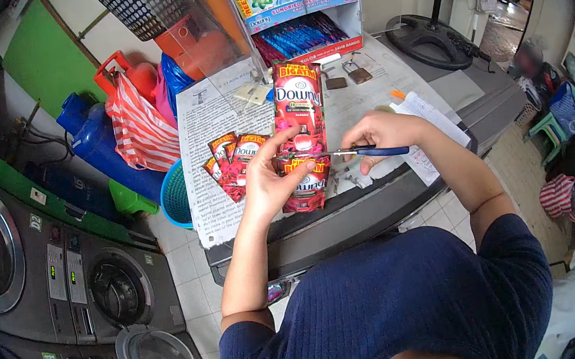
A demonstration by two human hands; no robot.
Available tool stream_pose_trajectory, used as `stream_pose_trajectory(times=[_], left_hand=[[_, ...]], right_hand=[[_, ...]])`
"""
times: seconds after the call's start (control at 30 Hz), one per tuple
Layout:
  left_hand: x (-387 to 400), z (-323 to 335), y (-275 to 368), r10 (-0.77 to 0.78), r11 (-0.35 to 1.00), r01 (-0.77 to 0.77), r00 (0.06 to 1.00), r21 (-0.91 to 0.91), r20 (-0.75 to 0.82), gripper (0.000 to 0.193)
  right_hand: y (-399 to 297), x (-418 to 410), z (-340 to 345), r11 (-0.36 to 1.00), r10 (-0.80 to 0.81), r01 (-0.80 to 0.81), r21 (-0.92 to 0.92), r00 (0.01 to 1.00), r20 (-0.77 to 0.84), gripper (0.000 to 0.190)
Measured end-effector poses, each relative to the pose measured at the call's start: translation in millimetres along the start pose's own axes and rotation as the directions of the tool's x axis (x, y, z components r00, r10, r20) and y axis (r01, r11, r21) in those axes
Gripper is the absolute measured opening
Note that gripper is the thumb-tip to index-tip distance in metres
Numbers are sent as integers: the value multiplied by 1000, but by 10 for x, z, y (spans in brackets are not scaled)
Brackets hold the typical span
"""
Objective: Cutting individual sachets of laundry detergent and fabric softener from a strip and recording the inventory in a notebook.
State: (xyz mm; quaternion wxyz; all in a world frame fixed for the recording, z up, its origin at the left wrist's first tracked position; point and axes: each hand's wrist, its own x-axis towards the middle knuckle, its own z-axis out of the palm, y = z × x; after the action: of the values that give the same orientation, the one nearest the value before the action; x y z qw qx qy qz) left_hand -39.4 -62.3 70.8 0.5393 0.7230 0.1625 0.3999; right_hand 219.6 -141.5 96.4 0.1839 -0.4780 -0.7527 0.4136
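Note:
A joined strip of red Downy fabric softener sachets (pixel 298 108) lies upright before me on the paper-covered table. My left hand (pixel 278 172) holds the strip by its left side, thumb and fingers around the seam between two sachets. In my right hand (pixel 381 133) is a pair of scissors with dark blue handles (pixel 382 150); the blades reach across the strip at that seam. Several separate Downy sachets (pixel 234 159) lie fanned out and overlapping just left of my left hand.
Two padlocks (pixel 358 72) lie beyond the strip, below a display rack (pixel 302 11) of detergent packs. Loose papers (pixel 422 112) are at the table's right, near a fan base (pixel 429 43). A blue basket (pixel 175 196) stands against the left edge; front-loading machines (pixel 117 286) line the left.

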Motion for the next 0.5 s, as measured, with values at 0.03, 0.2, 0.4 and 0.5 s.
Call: stream_pose_trajectory(times=[0.03,0.2,0.4,0.5], left_hand=[[-1,-4,2,0,1000,0,1000,0,-2,59],[4,26,49,-28,999,28,1000,-39,8,60],[-10,13,-1,34,998,-34,999,48,-9,56],[-19,51,56,3,1000,-3,1000,19,8,55]], right_hand=[[4,5,-7,1000,-1,1,0,1000,2,38],[-49,42,44,999,-16,17,34,999,-40,38],[0,106,30,1000,23,-22,-16,999,30,43],[-49,145,72,994,-64,61,-93,998,-29,43]])
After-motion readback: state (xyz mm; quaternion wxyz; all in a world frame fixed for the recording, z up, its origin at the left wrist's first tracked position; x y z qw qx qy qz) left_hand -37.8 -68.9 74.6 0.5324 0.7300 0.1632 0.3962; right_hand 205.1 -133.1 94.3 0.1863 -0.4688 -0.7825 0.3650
